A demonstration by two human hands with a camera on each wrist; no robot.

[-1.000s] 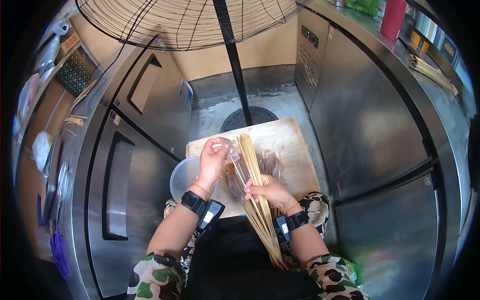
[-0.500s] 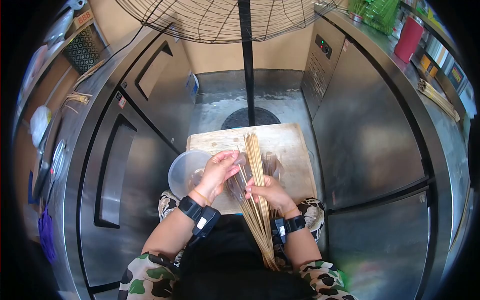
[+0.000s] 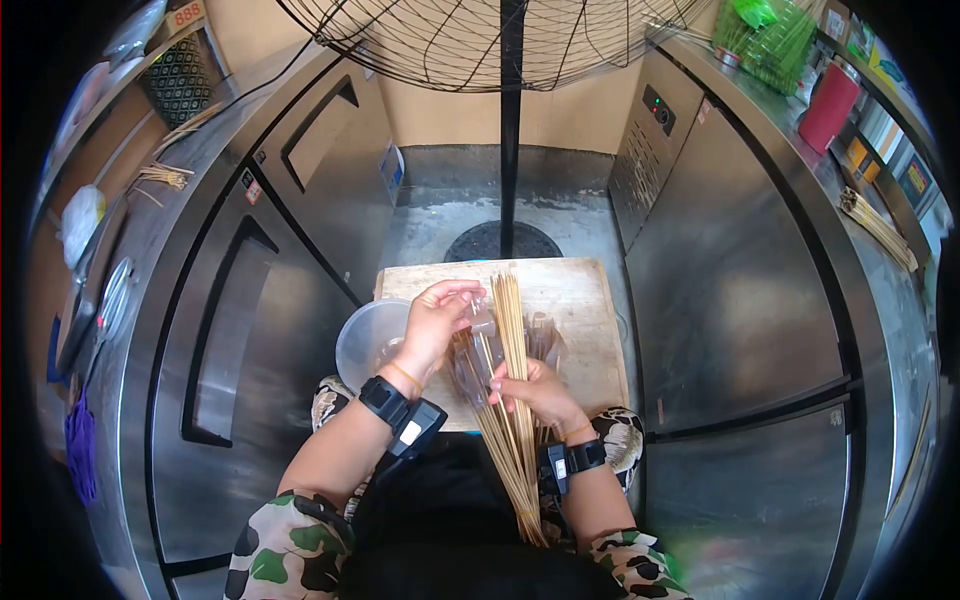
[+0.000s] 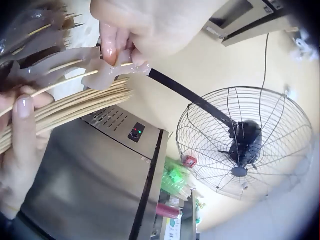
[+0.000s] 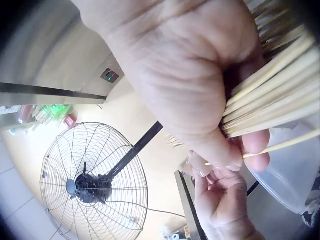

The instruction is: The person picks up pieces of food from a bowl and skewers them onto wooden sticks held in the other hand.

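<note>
My left hand (image 3: 433,325) pinches a thin, translucent, wet-looking food slice (image 4: 102,75) at the upper end of a single bamboo skewer (image 4: 60,82). That skewer runs through the slice, as the left wrist view shows. Below, my right hand (image 3: 545,390) grips a thick bundle of bamboo skewers (image 3: 510,320) and pinches the single one between thumb and fingers. Several skewers with similar greyish slices (image 4: 30,35) lie on the wooden board (image 3: 590,290) beneath the hands. Beside my left wrist stands a clear plastic tub (image 3: 358,345), partly covered by that forearm.
A standing fan (image 3: 510,170) rises behind the board. Steel cabinets (image 3: 740,260) flank both sides. The right counter carries a red bottle (image 3: 830,105) and a skewer bundle (image 3: 877,230); a small bunch of sticks (image 3: 165,177) lies on the left counter.
The head view has shifted. My left hand stays by the skewer's upper end, its fingers changing position on the slice. The right hand keeps its grip on the bundle.
</note>
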